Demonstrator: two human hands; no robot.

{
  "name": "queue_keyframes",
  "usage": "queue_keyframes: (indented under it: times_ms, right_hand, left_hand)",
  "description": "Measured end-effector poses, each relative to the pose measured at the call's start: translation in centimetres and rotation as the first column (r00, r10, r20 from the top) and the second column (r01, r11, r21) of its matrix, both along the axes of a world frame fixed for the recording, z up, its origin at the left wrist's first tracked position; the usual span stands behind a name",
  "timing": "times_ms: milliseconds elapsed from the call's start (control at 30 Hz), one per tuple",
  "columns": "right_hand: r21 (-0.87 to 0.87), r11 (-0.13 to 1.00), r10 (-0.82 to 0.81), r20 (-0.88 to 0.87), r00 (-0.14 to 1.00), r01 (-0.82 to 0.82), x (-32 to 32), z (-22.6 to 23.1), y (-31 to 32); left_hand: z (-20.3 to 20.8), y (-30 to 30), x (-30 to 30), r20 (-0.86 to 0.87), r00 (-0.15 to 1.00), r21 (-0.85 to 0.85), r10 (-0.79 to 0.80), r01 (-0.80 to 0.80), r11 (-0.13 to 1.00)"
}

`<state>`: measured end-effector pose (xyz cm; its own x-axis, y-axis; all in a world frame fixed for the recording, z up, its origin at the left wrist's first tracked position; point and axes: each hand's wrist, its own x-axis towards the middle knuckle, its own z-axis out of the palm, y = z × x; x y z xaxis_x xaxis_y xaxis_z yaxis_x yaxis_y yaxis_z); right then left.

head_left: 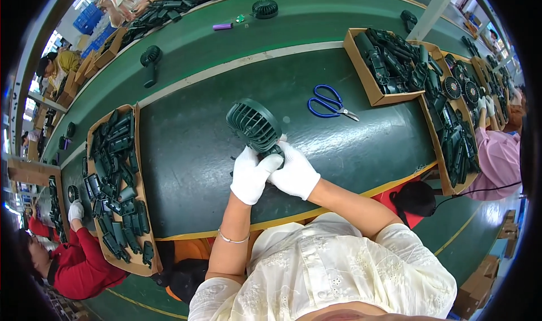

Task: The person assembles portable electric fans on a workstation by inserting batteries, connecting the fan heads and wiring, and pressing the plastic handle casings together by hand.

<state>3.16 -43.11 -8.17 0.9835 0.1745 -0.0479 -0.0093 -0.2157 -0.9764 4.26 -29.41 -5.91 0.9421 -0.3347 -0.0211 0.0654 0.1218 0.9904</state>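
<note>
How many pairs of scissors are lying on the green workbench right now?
1. The blue-handled metal scissors lie on the dark green workbench, beyond the white-gloved right hand and left hand gripping the dark green handheld fan. Others may hide in the cardboard trays.

Small handheld fan (pixel 255 127), dark green plastic. Round head with slatted grille, ribs curving across face, raised off dark green table mat (pixel 361 146) and tilted up toward upper left. Short handle at lower right, mostly hidden inside gloved grip. Left hand (pixel 250 175) in white glove wraps handle from below; right hand (pixel 294 172), white glove too, clasps same handle from right, fingers touching left's. Fan sits near centre of mat.
</note>
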Motion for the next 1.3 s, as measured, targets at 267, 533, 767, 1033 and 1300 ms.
queue_keyframes:
  times_ms: [267, 533, 767, 1033, 1300]
  right_hand:
    - [0.212, 0.967, 0.201, -0.293, 0.935, -0.141, 1.2, 3.1, -1.6]
    - [0.477, 0.858, 0.375, -0.332, 0.865, -0.189, 0.5, 2.7, -2.8]
    - [0.163, 0.961, 0.269, -0.395, 0.879, -0.221, 0.1, 4.0, -2.1]
    - [-0.106, 0.968, 0.217, -0.092, 0.972, -0.226, 0.2, 4.0, -1.4]
    - [0.590, 0.786, 0.472, -0.381, 0.795, -0.184, 0.1, 2.6, -2.8]
  left_hand:
    - [-0.4, 0.2, 0.5, -0.173, 0.985, -0.070, 0.019, -0.031, 0.997]
    - [-1.1, -0.1, 0.7, -0.217, 0.974, -0.265, 0.067, -0.125, 0.956]
    - [-0.6, -0.2, 0.4, -0.059, 0.998, -0.107, -0.034, 0.027, 0.994]
    - [-0.8, -0.8, 0.2, -0.087, 0.995, -0.243, 0.052, -0.072, 0.967]
    - [-0.8, -0.4, 0.5, -0.239, 0.971, -0.233, -0.020, -0.037, 0.972]
